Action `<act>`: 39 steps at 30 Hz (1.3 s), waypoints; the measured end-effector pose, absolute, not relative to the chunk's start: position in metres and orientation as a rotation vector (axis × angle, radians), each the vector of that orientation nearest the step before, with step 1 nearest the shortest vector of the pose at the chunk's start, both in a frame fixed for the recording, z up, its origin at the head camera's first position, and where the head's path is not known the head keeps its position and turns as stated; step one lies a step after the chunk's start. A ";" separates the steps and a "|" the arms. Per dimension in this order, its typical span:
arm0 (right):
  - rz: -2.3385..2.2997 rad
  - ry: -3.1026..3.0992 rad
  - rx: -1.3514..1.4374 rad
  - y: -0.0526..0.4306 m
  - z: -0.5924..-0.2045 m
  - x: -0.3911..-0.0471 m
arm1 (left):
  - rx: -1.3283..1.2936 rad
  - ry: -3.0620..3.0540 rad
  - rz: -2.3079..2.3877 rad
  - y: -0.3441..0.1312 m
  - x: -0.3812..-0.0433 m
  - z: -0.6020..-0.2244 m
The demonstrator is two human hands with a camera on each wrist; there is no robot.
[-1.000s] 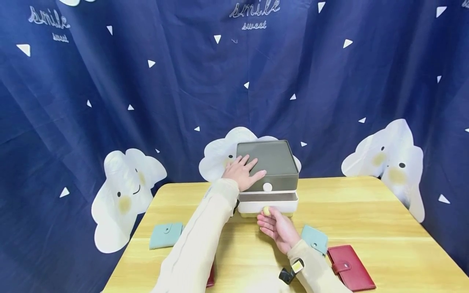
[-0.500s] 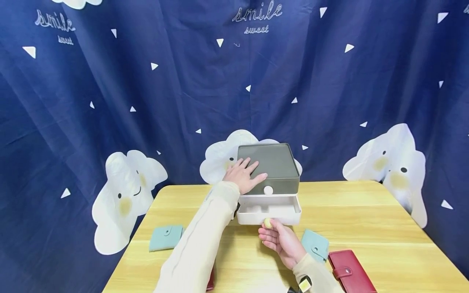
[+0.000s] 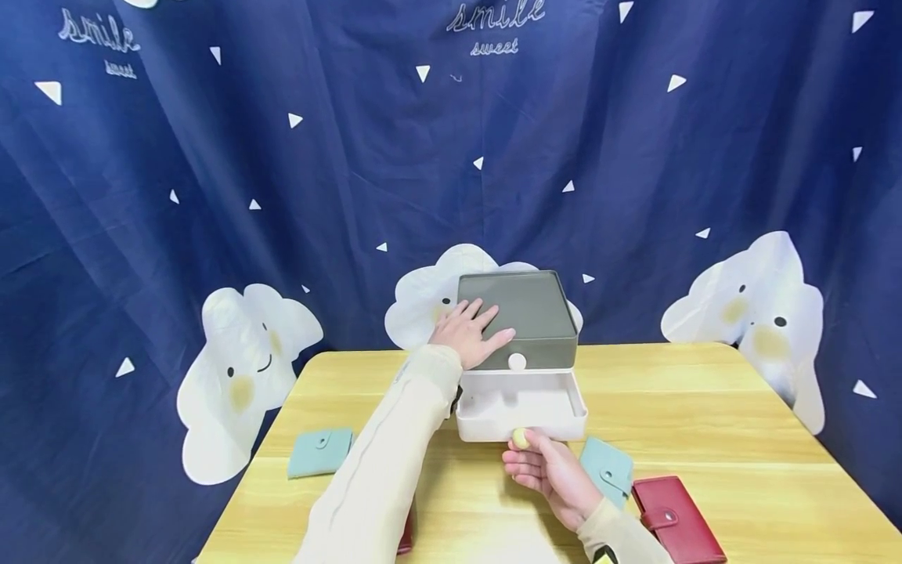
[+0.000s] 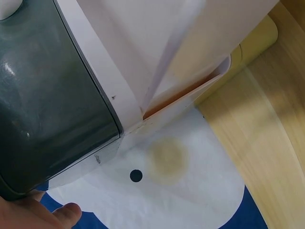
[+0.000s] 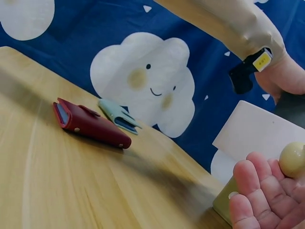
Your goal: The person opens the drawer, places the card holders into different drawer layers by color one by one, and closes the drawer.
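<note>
A small drawer chest with a dark grey top section [image 3: 528, 305] stands at the back of the table. My left hand [image 3: 463, 338] rests on its top with spread fingers, near the left edge. Below the grey section, a white drawer [image 3: 486, 428] is pulled out towards me. My right hand [image 3: 558, 476] pinches the drawer's pale yellow knob [image 3: 520, 438] between thumb and fingers. In the right wrist view this knob [image 5: 292, 160] sits beside the curled fingers. The left wrist view shows the drawer's side and a yellow lower section [image 4: 259, 40] under it.
Light green wallets lie at left [image 3: 320, 453] and beside my right wrist [image 3: 606, 471]. A red wallet [image 3: 678, 519] lies at the right. Another red item [image 3: 406, 534] is mostly hidden under my left sleeve. A blue curtain [image 3: 352, 196] hangs behind the table.
The white drawer has slid out towards me, from slightly ajar to well extended, with my right hand on its knob. My left hand has stayed on top of the chest.
</note>
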State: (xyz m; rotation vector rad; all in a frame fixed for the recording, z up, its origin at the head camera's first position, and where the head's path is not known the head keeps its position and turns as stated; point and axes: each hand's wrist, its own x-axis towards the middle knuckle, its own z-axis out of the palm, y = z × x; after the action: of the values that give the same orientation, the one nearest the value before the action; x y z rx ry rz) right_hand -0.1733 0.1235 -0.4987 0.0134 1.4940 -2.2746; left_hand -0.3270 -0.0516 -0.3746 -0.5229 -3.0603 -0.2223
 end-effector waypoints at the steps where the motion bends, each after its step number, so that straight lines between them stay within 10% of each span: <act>1: -2.274 1.493 0.012 0.124 -0.498 -0.172 | -0.521 -3.062 -0.220 -0.052 -0.327 -0.374; 39: -2.144 1.518 -0.048 0.129 -0.500 -0.147 | -0.545 -3.051 -0.220 -0.053 -0.332 -0.376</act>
State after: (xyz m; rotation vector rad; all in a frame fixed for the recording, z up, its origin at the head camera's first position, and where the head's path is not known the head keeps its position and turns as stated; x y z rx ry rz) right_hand -0.1466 0.1288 -0.4996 -0.0477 1.5175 -2.1437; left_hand -0.3319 -0.0532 -0.3762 -0.5451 -3.0508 -0.2203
